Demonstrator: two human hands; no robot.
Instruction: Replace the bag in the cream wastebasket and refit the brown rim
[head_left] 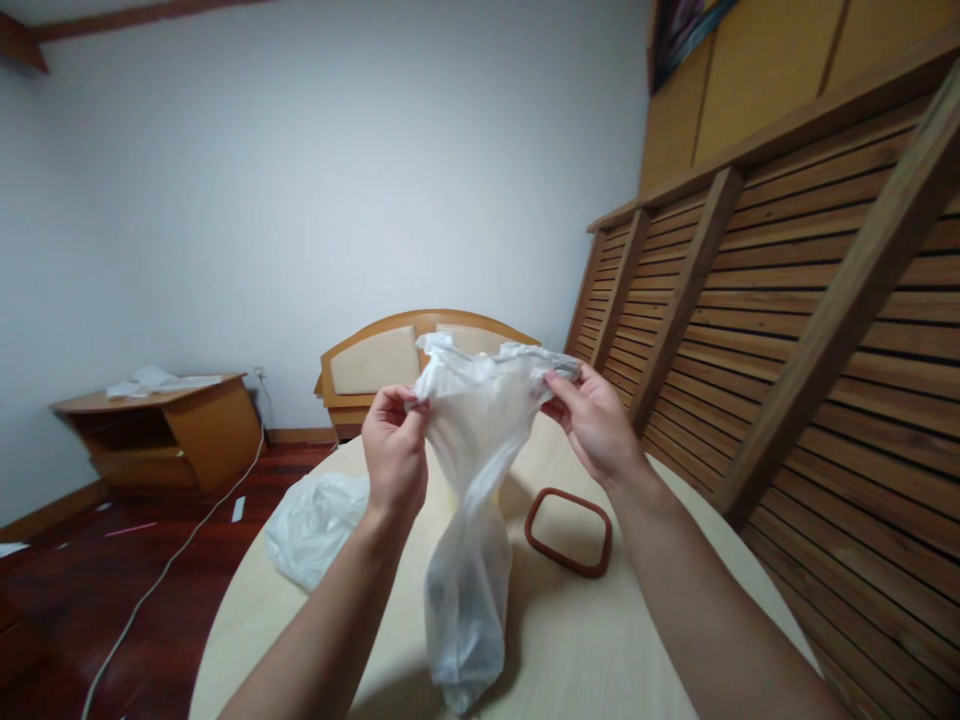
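A translucent white plastic bag (pixel 480 430) hangs between my two hands above the round table. My left hand (pixel 396 445) pinches the left side of its top edge, and my right hand (pixel 596 420) grips the right side. The bag is twisted narrow in the middle. Its lower part bulges around something greyish that I cannot make out through the plastic. Below my right hand, a brown frame with rounded corners (pixel 534 512) lies on the table. Another crumpled plastic bag (pixel 311 525) rests left of my left forearm.
The pale round table (pixel 585 640) stands before me. Beyond it is a wooden headboard (pixel 375 362). A low wooden cabinet (pixel 217 430) with white sheets on top is at the left. A cable (pixel 176 553) crosses the floor. Slatted wood panels (pixel 787 300) lean along the right.
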